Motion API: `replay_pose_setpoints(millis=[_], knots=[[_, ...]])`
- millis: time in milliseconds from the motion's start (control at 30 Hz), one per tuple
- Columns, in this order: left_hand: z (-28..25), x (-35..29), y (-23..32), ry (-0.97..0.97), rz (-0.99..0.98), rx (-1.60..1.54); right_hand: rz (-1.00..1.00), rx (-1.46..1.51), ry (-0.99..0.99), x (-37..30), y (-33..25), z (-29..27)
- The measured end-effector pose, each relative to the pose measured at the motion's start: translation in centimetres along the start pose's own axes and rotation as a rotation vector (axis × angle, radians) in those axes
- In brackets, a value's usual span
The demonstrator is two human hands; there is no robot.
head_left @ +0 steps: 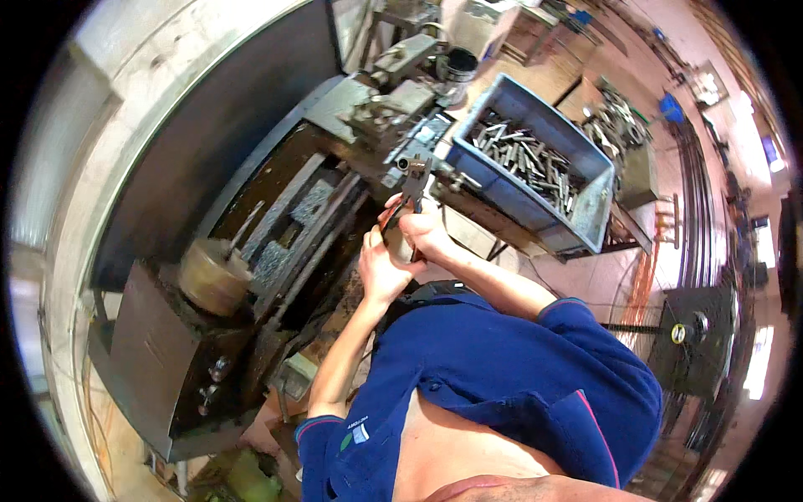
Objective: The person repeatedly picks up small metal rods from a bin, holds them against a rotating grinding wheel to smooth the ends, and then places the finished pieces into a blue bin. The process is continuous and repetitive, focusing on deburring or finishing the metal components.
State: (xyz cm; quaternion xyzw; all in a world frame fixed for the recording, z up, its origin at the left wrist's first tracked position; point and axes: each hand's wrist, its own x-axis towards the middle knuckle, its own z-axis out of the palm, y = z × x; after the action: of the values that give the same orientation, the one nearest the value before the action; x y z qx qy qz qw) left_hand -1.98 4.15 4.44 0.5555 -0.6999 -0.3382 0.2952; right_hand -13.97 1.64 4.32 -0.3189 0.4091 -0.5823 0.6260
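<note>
In front of my body, both hands are closed around a plier-like hand tool [415, 186] with a dark metal head and what looks like red-and-black handles. My left hand [385, 266] grips it from the left and below, while my right hand [427, 232] wraps its right side. The tool's head points away from me, toward the lathe carriage. A small round metal end [402, 164] shows beside the head; I cannot tell whether the tool holds it. My fingers hide much of the handles.
A lathe [288, 226] with a brass-coloured chuck [215, 276] fills the left side. Right of my hands, a blue bin [598, 205] holds many metal pieces. A dark bucket [459, 65] stands beyond, with metal parts [617, 117] heaped past the bin.
</note>
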Motion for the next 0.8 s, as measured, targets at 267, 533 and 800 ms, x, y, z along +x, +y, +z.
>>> replay_pose_setpoints(millis=[267,533,800], knots=[[1.9,-1.3,1.8,-0.229,-0.074,-0.380,0.221,0.054,0.045,-3.6,-4.1,-7.2],[4.5,-8.5,-6.1,0.144,-0.304,-0.333,0.157,0.343,-0.026,-1.5,-11.3,-17.4],[5.6,-16.7,-5.0,0.259,-0.662,-0.035,0.252,0.529,-0.189,1.4,-8.4,-25.2]])
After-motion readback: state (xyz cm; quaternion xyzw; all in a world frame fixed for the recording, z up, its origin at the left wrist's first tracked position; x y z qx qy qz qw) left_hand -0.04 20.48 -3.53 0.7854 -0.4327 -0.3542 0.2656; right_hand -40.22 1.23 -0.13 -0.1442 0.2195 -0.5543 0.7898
